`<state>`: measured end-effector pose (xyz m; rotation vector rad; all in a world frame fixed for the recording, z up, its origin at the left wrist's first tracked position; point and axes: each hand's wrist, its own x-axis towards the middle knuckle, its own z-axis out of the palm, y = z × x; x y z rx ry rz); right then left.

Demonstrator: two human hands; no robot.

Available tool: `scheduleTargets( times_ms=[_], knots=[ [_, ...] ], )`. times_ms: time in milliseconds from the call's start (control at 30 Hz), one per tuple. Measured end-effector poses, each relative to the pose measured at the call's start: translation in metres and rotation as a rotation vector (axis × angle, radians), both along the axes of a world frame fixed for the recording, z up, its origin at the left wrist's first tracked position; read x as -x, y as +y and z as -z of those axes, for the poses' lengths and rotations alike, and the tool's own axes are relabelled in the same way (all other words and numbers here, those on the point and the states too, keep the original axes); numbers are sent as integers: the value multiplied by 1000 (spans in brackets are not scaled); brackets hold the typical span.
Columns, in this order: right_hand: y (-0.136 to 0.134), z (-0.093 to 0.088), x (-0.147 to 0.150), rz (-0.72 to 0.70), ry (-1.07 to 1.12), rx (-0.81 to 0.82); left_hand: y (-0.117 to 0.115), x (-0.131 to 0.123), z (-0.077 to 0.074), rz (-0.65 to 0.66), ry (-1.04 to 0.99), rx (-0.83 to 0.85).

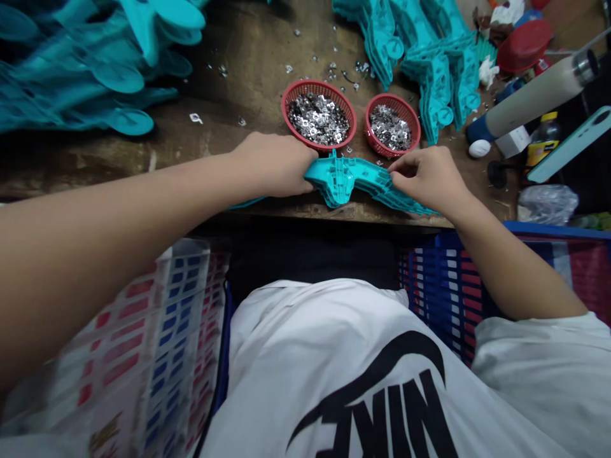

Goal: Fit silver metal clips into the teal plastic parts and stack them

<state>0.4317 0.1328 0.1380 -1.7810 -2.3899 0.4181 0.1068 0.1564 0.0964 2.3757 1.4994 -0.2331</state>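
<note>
A teal moulded plastic piece [341,181] lies along the front edge of a worn wooden workbench [267,57], held between both hands just in front of 2 red plastic baskets. The left hand [272,165] closes over its left part, fingers curled down on top. The right hand [429,178] grips narrowly further along, its fingertips [398,166] pinching the piece's upper edge.

The left red basket [319,114] and the right red basket [392,125] sit side by side, both filled with small silvery metal pieces [318,119]. More of these loose metal pieces [329,70] are scattered on the bench beyond them. Heaps of similar teal plastic pieces lie on both sides: the left heap [81,76] and the right heap [439,76].

Further right stand a cream-and-blue flask [534,102], a phone in a teal case [570,143], a bottle with a yellow cap [543,143], a red lid [524,46] and a clear plastic bag [548,205]. Below the bench, striped woven bags [153,343] flank the person's white T-shirt [334,356].
</note>
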Motion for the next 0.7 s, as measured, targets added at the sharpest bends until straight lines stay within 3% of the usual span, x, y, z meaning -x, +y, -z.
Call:
scheduleTargets(
  times_ms=[367,433,600,700],
  knots=[
    [0,4,-1,-17,-43,-45,13,13,32,33,-87,-45],
    [-1,3,0,-23,-50,-44,12,10,27,37,-75,-25],
    [-3,2,1,-41,-62,-46,0,-4,-4,-9,13,39],
    [-4,2,1,-34,-66,-41,-3,-9,-13,-28,55,72]
  ],
)
